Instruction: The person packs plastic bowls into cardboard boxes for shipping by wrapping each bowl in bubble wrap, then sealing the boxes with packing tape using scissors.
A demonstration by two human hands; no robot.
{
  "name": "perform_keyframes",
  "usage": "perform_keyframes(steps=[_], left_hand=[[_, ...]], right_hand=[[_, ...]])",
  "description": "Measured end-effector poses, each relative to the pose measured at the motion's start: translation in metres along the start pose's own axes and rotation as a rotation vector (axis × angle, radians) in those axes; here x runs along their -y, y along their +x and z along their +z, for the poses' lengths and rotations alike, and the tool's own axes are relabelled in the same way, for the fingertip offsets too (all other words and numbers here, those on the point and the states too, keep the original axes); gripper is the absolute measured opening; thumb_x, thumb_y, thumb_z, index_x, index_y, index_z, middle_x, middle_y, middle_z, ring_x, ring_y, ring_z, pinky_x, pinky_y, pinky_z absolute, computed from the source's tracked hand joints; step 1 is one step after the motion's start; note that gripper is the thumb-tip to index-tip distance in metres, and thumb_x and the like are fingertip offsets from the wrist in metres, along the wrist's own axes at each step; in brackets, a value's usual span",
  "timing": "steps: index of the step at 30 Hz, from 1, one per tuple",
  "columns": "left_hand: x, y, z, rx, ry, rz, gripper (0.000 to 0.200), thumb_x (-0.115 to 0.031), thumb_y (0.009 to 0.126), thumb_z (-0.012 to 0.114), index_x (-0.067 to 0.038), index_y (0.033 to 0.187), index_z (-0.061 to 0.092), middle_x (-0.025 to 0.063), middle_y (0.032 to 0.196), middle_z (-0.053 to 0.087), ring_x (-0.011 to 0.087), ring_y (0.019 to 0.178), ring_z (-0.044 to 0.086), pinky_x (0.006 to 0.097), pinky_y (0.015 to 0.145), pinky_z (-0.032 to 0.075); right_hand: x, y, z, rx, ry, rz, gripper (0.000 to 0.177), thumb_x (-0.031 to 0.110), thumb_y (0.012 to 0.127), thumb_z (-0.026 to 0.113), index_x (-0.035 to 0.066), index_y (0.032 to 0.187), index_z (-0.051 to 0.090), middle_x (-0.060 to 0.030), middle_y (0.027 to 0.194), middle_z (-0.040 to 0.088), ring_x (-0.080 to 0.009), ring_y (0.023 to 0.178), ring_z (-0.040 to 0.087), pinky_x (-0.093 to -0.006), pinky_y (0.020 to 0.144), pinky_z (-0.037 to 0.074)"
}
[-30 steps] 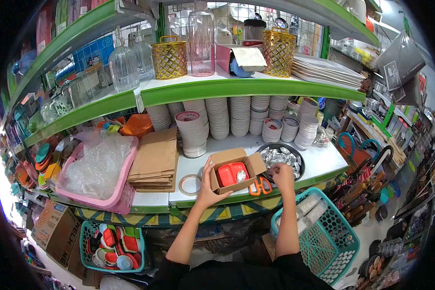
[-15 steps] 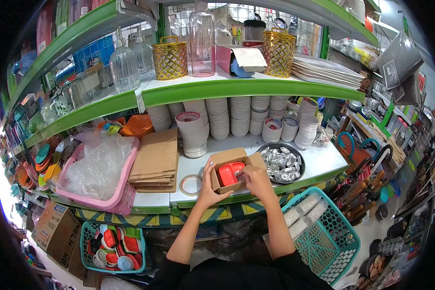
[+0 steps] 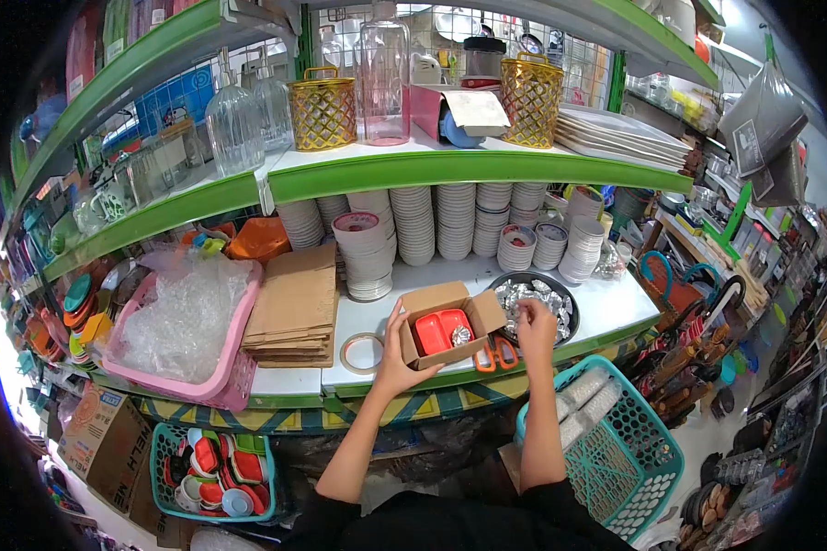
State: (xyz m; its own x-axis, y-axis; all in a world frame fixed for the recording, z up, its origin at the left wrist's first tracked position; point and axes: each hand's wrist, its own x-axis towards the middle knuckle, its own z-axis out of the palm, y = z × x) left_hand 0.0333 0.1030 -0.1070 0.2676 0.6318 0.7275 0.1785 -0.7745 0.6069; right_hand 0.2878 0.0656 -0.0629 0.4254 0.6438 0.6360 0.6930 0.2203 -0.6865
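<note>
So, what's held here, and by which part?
Left hand holds the cardboard box by its left wall; right hand over the foil pieces: cannot tell.

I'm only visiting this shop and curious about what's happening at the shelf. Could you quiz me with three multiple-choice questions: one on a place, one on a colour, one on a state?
1. Where is the right hand?
A. in a pink basket
B. over the bowl of foil pieces
C. on a tape roll

2. What colour is the tray in the box?
A. blue
B. white
C. red

3. How is the box?
A. open
B. taped shut
C. flattened

Answers:
1 B: its fingers sit above the foil pieces in the bowl.
2 C: the tray is plainly red.
3 A: its inside shows while the left hand holds its side.
</note>
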Motion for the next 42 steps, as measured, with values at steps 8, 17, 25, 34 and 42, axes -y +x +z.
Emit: perform_keyframes(steps=[8, 17, 25, 34, 42], left_hand=[[0.000, 0.000, -0.001, 0.000, 0.016, 0.001, 0.104, -0.026, 0.055, 0.086, -0.011, 0.137, 0.024, 0.0210, 0.150, 0.016, 0.0377, 0.134, 0.028, 0.0450, 0.108, 0.030], [0.000, -0.001, -0.002, 0.025, -0.008, -0.038, 0.104, -0.025, 0.055, 0.086, -0.014, 0.138, 0.024, 0.0206, 0.150, 0.014, 0.0360, 0.137, 0.023, 0.0445, 0.109, 0.027], [-0.003, 0.000, -0.003, 0.015, 0.018, -0.019, 0.104, -0.026, 0.055, 0.086, -0.010, 0.137, 0.024, 0.0211, 0.149, 0.016, 0.0377, 0.135, 0.026, 0.0448, 0.108, 0.029], [-0.001, -0.002, -0.003, 0.027, 0.014, -0.050, 0.104, -0.026, 0.054, 0.086, -0.012, 0.137, 0.024, 0.0209, 0.150, 0.013, 0.0353, 0.136, 0.025, 0.0432, 0.109, 0.028], [-0.001, -0.002, -0.002, 0.014, 0.026, -0.023, 0.104, -0.027, 0.054, 0.086, -0.010, 0.137, 0.024, 0.0206, 0.149, 0.017, 0.0374, 0.135, 0.026, 0.0454, 0.108, 0.030]], right_hand=[[-0.026, -0.001, 0.001, 0.252, -0.396, 0.098, 0.017, 0.006, 0.069, 0.070, 0.004, 0.086, 0.071, -0.0183, 0.082, 0.065, -0.0357, 0.085, 0.060, -0.0410, 0.077, 0.049], [-0.031, 0.001, 0.003, 0.194, -0.352, 0.062, 0.020, -0.001, 0.060, 0.062, 0.006, 0.076, 0.071, -0.0122, 0.073, 0.066, -0.0327, 0.078, 0.061, -0.0430, 0.072, 0.049], [-0.050, 0.006, 0.003, 0.152, -0.328, 0.054, 0.018, -0.003, 0.066, 0.061, 0.001, 0.080, 0.072, -0.0191, 0.069, 0.065, -0.0279, 0.062, 0.065, -0.0347, 0.061, 0.051], [-0.061, 0.009, 0.000, 0.008, -0.227, 0.007, 0.010, -0.001, 0.067, 0.067, 0.000, 0.076, 0.068, -0.0158, 0.069, 0.066, -0.0262, 0.060, 0.064, -0.0341, 0.060, 0.051], [-0.029, 0.010, -0.013, -0.053, -0.015, 0.167, 0.005, -0.002, 0.072, 0.068, -0.002, 0.076, 0.065, -0.0142, 0.068, 0.065, -0.0203, 0.061, 0.064, -0.0295, 0.058, 0.049]])
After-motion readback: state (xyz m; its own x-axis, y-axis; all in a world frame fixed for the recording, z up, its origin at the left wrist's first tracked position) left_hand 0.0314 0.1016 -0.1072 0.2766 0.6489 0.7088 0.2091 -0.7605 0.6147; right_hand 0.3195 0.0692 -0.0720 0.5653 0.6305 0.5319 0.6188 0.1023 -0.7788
